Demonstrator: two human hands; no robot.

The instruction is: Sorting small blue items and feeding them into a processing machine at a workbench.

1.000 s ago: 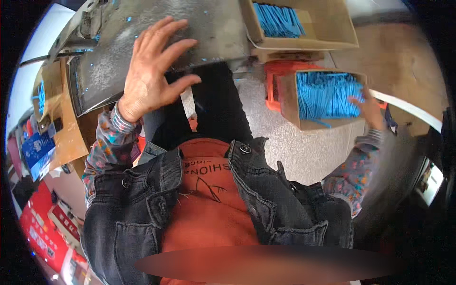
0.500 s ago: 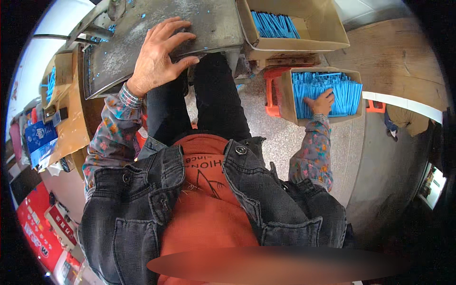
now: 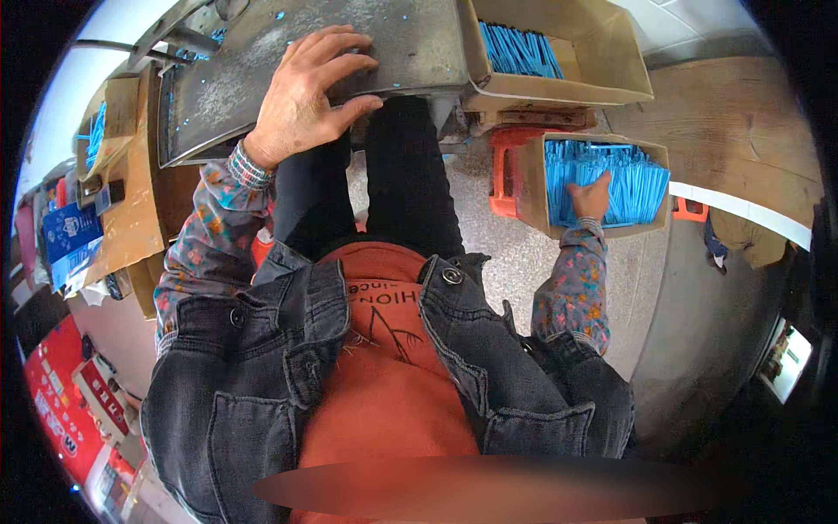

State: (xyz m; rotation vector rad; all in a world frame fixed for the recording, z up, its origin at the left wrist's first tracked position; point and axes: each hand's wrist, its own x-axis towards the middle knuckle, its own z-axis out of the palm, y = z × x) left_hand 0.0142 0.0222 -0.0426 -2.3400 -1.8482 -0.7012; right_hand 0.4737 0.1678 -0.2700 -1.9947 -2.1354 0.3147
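**Right hand (image 3: pixel 591 199) in the lower box of blue strips; left hand (image 3: pixel 305 103) at the table edge**

Head view. The lower cardboard box (image 3: pixel 531 188) is positioned right of the person's legs, below the level of the metal table (image 3: pixel 403 48) in the picture. Parts of a red-orange stool (image 3: pixel 503 179) show on both sides of this box. The box contains a dense, roughly parallel bundle of thin blue strips (image 3: pixel 635 190).

Right hand: located over the left-central part of the bundle, with the thumb to the left and the fingers directed into the strips. Whether the fingers are clamped on any strip cannot be determined.

Left hand: located at the near edge of the metal table, palm down. The fingers are spread and bent, the thumb stands apart from them, and nothing is held. Contact between fingertips and tabletop cannot be confirmed.

Upper box (image 3: pixel 567 89): a second open carton adjoins the right end of the metal table. A smaller batch of dark-tipped blue strips (image 3: pixel 522 52) occupies its left portion.

Surroundings: small blue fragments (image 3: pixel 279 16) lie on the metal table. At far left, further blue strips (image 3: pixel 96 135) project from a cardboard container (image 3: pixel 120 118). A wooden surface (image 3: pixel 720 113) extends beyond the boxes at right.
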